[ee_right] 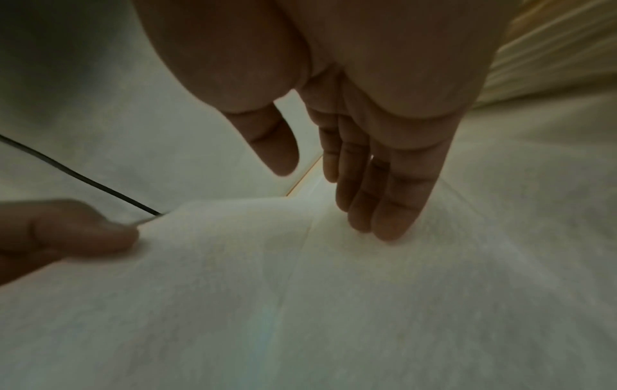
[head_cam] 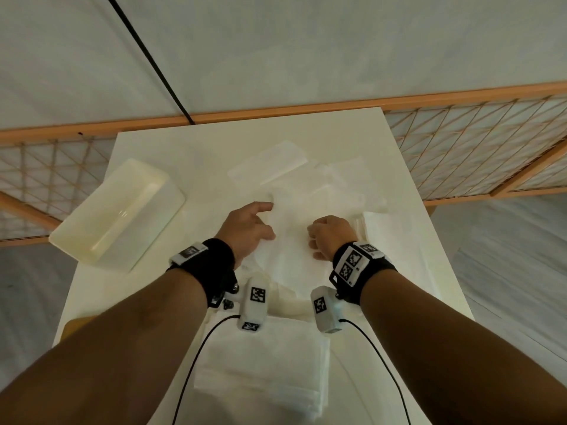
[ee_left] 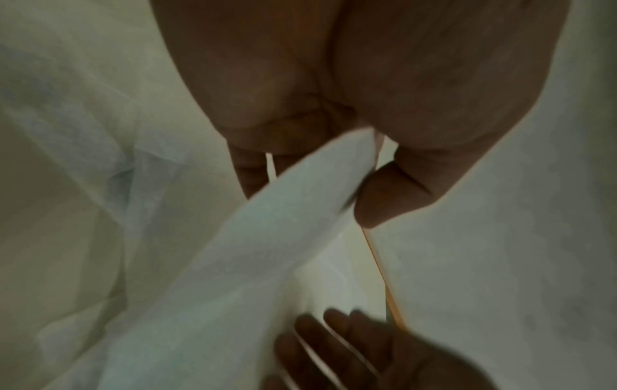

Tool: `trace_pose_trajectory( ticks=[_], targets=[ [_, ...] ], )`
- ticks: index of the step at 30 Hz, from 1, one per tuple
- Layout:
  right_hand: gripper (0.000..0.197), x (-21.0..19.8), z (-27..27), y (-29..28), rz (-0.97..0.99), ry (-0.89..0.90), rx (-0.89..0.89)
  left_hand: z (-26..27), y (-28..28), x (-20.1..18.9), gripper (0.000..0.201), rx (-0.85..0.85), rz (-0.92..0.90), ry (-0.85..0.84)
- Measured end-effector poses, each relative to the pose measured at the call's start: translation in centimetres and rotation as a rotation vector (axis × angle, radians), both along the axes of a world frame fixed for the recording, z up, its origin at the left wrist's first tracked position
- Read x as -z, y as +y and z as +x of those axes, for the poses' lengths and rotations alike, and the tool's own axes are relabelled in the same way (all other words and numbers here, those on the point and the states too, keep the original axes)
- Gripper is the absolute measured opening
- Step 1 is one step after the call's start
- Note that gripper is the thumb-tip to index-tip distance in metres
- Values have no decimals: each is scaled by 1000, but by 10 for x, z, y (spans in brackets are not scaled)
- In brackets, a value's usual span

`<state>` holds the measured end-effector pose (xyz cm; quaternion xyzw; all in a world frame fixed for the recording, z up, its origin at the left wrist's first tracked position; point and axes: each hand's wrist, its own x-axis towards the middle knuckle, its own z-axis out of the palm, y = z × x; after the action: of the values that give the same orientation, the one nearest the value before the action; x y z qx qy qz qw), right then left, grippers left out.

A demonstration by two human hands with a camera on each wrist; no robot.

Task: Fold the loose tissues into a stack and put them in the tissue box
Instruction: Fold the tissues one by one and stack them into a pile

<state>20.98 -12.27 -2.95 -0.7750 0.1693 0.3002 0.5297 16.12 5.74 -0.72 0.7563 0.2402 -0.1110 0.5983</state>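
A white tissue [head_cam: 291,240] lies spread at the middle of the white table [head_cam: 414,271], between my hands. My left hand [head_cam: 260,222] pinches its left edge between thumb and fingers and holds that edge lifted [ee_left: 267,250]. The right hand [head_cam: 322,240] rests on the same tissue [ee_right: 300,290] with straight fingers [ee_right: 384,211] pressing it flat beside a crease. More loose tissues [head_cam: 270,164] lie crumpled further back. A folded stack [head_cam: 264,363] sits near the front edge, under my wrists. The open, empty tissue box [head_cam: 76,222] stands at the table's left.
Another layered pile of tissues [head_cam: 377,228] lies just right of my right hand, its edges showing in the right wrist view [ee_right: 551,66]. A wooden lattice frame [head_cam: 460,142] runs behind the table. Thin black cables [head_cam: 196,357] trail from the wrist cameras.
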Motion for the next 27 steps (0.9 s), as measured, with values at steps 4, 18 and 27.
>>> trace_pose_trajectory(
  ticks=[4,18,27],
  targets=[
    [60,-4,-7,-1,106,82,86,-4,-29,-1,62,336,82,26],
    [51,3,-7,-30,-259,42,-28,3,-43,39,53,275,592,303],
    [56,8,-17,-33,-404,-161,-149,5,-55,27,19,65,20,337]
  ],
)
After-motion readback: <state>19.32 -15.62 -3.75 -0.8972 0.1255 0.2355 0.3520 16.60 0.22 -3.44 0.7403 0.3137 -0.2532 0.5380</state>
